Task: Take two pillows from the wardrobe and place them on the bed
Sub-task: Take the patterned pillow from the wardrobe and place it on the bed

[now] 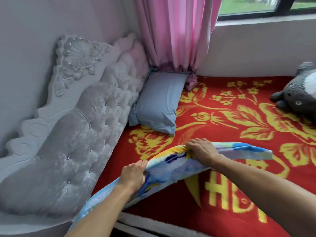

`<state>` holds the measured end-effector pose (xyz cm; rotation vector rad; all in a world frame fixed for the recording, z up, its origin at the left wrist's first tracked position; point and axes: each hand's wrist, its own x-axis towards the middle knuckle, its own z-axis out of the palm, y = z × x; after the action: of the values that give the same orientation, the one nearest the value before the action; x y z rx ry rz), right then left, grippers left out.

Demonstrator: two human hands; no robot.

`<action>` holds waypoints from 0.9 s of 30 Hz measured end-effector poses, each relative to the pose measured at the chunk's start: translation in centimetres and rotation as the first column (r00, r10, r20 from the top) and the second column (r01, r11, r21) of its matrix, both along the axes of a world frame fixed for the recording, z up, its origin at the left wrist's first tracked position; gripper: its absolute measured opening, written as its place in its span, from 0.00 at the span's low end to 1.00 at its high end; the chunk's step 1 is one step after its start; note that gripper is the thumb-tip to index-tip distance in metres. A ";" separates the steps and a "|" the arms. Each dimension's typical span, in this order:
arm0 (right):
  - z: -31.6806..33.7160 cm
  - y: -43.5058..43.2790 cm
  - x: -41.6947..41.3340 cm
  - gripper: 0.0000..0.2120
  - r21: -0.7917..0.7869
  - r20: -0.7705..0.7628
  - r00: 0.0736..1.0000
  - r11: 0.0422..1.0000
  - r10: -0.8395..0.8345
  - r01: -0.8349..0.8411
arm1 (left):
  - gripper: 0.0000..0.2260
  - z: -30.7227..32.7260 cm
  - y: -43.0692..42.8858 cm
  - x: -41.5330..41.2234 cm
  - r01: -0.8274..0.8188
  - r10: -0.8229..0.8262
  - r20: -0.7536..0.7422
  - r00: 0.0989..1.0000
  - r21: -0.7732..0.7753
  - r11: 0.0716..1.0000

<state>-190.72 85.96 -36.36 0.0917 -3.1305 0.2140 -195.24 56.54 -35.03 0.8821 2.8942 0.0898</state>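
A plain grey-blue pillow (157,101) lies on the bed (239,168) at its far corner, leaning against the tufted headboard. A second pillow with a blue, yellow and white print (172,166) hangs just above the red and yellow blanket near the bed's front edge. My left hand (132,175) grips its left part and my right hand (202,150) grips its upper edge. The pillow's lower left end droops past the bed edge beside my left forearm.
A grey velvet headboard (73,127) runs along the left side. A pink curtain (176,36) hangs at the far corner under a window (256,7). A grey plush toy (297,96) lies on the blanket at the right.
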 end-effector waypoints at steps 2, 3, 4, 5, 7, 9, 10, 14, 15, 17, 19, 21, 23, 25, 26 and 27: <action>0.2 0.5 -3.3 0.15 0.003 -0.001 1.000 1.000 0.010 -0.010 | 0.08 -0.1 0.5 -2.6 -0.043 0.043 -0.022 0.999 0.004 0.999; 0.2 0.7 -4.7 0.15 0.009 0.000 1.000 1.000 0.011 -0.011 | 0.08 -0.2 0.7 -3.6 -0.061 0.061 -0.026 0.998 0.021 0.998; 0.1 0.9 -6.1 0.15 0.019 -0.005 1.000 1.000 0.012 -0.012 | 0.08 -0.3 0.9 -4.7 -0.072 0.074 -0.033 0.997 0.038 0.997; -0.1 1.1 -7.4 0.15 0.029 -0.012 1.000 0.999 0.014 -0.013 | 0.08 -0.5 1.2 -5.6 -0.081 0.083 -0.044 0.996 0.049 0.996; -0.4 1.7 -9.7 0.15 0.051 -0.009 1.000 0.999 0.016 -0.016 | 0.08 -1.0 1.8 -7.3 -0.099 0.103 -0.063 0.993 0.068 0.993; -1.0 2.3 -11.2 0.15 0.070 -0.012 1.000 0.997 0.014 -0.013 | 0.10 -1.9 2.5 -8.5 -0.104 0.109 -0.061 0.992 0.086 0.991; -1.6 2.5 -11.6 0.15 0.067 -0.011 1.000 0.998 0.006 -0.005 | 0.10 -2.5 2.8 -8.8 -0.098 0.103 -0.044 0.994 0.094 0.991; -5.7 2.7 -10.1 0.17 0.054 0.092 0.993 0.996 -0.076 0.071 | 0.13 -6.3 3.7 -9.1 -0.042 0.033 0.111 0.993 0.073 0.996; -7.1 2.7 -9.0 0.17 0.047 0.122 0.985 0.992 -0.125 0.120 | 0.15 -7.5 4.0 -9.0 0.009 -0.013 0.152 0.988 0.029 1.000; -9.9 2.7 -6.2 0.16 0.020 0.166 0.957 0.971 -0.240 0.240 | 0.19 -9.8 4.7 -8.4 0.149 -0.140 0.222 0.965 -0.025 0.988; -12.6 2.3 -2.9 0.16 0.041 0.229 0.908 0.936 -0.351 0.351 | 0.23 -12.1 5.2 -7.5 0.305 -0.276 0.319 0.907 -0.043 0.951; -15.2 1.2 0.4 0.16 0.076 0.305 0.847 0.897 -0.436 0.435 | 0.29 -14.6 5.1 -6.5 0.472 -0.408 0.443 0.798 -0.038 0.881; -17.8 -0.1 2.7 0.15 0.105 0.339 0.787 0.852 -0.515 0.513 | 0.31 -17.5 4.6 -5.9 0.582 -0.471 0.560 0.682 -0.025 0.813; -20.3 -1.3 4.1 0.13 0.123 0.368 0.707 0.785 -0.605 0.607 | 0.25 -20.5 4.0 -6.5 0.621 -0.482 0.601 0.638 -0.031 0.783; -21.6 -2.0 4.7 0.12 0.130 0.393 0.654 0.743 -0.647 0.657 | 0.23 -21.9 3.7 -7.3 0.620 -0.474 0.602 0.643 -0.045 0.783; -22.9 -2.7 5.2 0.12 0.127 0.425 0.601 0.702 -0.677 0.701 | 0.22 -23.2 3.3 -8.4 0.613 -0.459 0.601 0.654 -0.066 0.787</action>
<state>-185.55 83.29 -59.30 -1.3491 -3.2544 0.3385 -203.61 59.82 -58.23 1.3560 1.9434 -0.0833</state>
